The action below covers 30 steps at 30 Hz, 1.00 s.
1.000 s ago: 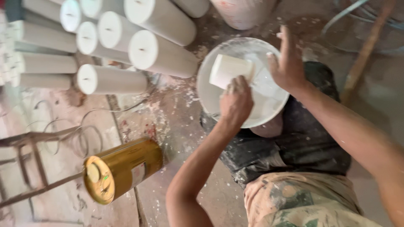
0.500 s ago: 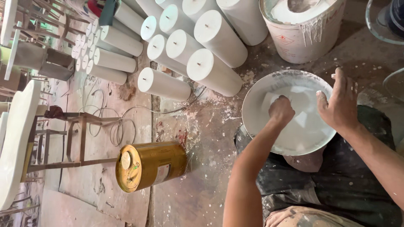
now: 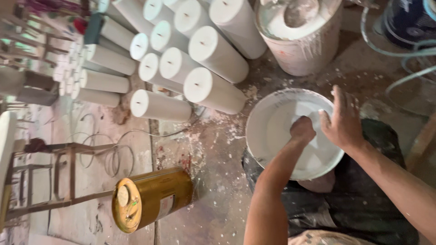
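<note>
- Head view: one white bowl (image 3: 272,131) rests on the person's lap, right of centre.
- Left hand (image 3: 303,130) is fisted inside it; what it grips cannot be told.
- Right hand (image 3: 344,122) lies fingers spread on the bowl's right rim.
- About fourteen white cylinders (image 3: 213,90) lie stacked far left.
- One bucket (image 3: 299,41) holds white paint.
- One gold can (image 3: 152,198) lies near left, with bare floor between it and the bowl.

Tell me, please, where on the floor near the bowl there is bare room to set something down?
Bare floor lies between the gold can, the bowl and the white cylinders. Above the bowl it is crowded: the cylinders and a bucket stand close. Wire loops lie left of the patch.
</note>
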Each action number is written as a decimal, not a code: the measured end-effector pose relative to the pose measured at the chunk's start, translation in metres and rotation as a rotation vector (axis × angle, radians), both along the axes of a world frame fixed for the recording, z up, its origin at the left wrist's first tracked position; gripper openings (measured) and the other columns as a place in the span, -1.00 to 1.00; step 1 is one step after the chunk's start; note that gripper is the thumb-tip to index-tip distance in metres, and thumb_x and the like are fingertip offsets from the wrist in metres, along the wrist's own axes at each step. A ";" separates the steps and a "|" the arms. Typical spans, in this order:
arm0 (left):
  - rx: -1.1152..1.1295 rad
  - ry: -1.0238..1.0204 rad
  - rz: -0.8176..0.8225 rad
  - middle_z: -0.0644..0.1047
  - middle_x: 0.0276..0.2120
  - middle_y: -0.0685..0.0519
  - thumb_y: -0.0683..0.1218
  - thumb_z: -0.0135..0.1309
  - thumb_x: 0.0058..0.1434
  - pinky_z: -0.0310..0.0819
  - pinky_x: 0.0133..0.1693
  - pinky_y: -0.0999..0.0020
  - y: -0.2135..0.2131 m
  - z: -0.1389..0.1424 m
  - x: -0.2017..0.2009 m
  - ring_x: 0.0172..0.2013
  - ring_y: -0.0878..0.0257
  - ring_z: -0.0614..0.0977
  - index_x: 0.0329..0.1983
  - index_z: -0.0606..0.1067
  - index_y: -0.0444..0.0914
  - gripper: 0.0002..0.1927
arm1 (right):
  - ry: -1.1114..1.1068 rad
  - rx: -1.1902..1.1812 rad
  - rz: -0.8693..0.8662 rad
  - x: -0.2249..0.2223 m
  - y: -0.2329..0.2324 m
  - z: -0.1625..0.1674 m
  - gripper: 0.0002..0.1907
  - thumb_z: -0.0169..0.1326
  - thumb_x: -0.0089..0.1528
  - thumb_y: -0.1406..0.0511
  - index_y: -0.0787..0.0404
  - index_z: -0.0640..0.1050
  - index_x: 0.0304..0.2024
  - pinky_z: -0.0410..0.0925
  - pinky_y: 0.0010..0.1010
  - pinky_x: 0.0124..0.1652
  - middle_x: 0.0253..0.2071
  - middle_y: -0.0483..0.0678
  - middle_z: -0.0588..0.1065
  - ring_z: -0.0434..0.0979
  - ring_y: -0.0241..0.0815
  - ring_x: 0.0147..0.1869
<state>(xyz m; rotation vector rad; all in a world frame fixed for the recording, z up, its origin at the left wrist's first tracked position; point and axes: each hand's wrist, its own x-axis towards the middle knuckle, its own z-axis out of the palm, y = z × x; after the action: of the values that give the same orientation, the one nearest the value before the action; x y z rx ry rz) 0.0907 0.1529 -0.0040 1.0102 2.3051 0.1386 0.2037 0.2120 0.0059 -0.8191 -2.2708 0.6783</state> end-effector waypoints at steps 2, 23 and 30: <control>-0.053 0.002 -0.086 0.63 -0.03 -0.13 -0.12 0.20 0.06 0.60 0.03 0.08 0.000 -0.013 0.004 0.03 -0.01 0.68 -0.08 0.61 -0.28 -0.67 | -0.005 0.007 0.001 0.002 -0.002 0.001 -0.23 0.12 0.26 0.30 0.49 0.19 0.44 0.18 0.15 0.32 0.28 0.35 0.37 0.33 0.34 0.35; 0.056 -0.448 0.376 0.64 -0.49 -0.16 -0.12 0.23 0.17 0.61 -0.57 0.34 -0.069 0.010 -0.045 -0.64 0.22 0.62 -0.32 0.54 -0.42 -0.78 | 0.075 -0.113 0.037 0.015 -0.009 0.000 -0.21 0.13 0.32 0.44 0.51 0.05 0.50 0.22 0.05 0.33 0.28 0.34 0.27 0.28 0.25 0.37; 0.252 -0.018 0.103 0.64 -0.46 -0.26 -0.11 0.31 0.09 0.61 -0.31 0.15 -0.084 0.090 -0.051 -0.44 0.01 0.69 -0.29 0.54 -0.45 -0.70 | 0.076 -0.103 0.037 0.017 -0.007 -0.007 -0.18 0.15 0.32 0.45 0.49 0.04 0.51 0.17 0.02 0.38 0.31 0.30 0.28 0.25 0.23 0.41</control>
<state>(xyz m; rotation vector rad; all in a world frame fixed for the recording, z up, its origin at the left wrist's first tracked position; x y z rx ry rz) 0.0401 0.0693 0.0862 1.0056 2.3650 0.4880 0.2204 0.2052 -0.0006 -0.7873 -2.2023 0.8357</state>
